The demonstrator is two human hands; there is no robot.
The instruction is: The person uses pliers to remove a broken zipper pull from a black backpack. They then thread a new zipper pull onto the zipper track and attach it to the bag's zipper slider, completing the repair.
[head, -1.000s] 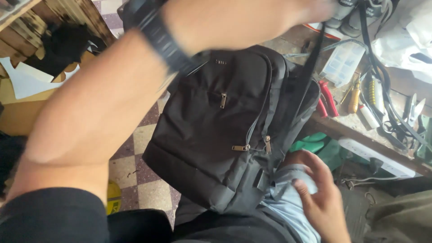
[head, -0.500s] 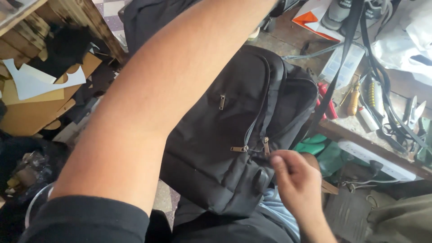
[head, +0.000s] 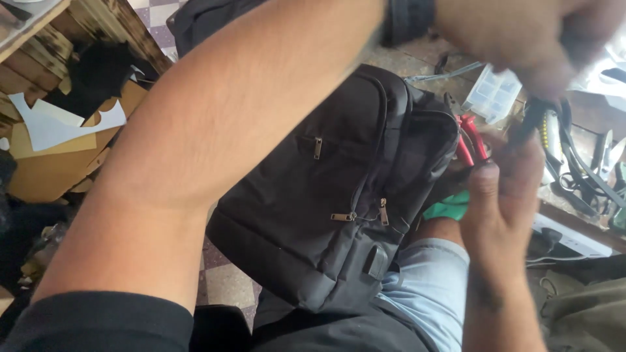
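Head view: only one camera, looking down at your lap
Bag: black fabric backpack with metal zip pulls [head: 339,195] lies across your lap, base towards you, top towards the wooden workbench [head: 417,62]
Left hand [head: 521,39]: raised at top right, blurred, black wristband; seems closed on a dark strap, cannot tell for sure
Right hand [head: 499,195]: fingers loose and open, just beside the bag's right edge, holding nothing
Nearby: red-handled pliers [head: 471,140]; clear plastic compartment box [head: 492,94]; cardboard scraps [head: 45,169] on your left

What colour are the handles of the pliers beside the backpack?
Red. The pliers lie just right of the black backpack, seen in the head view.
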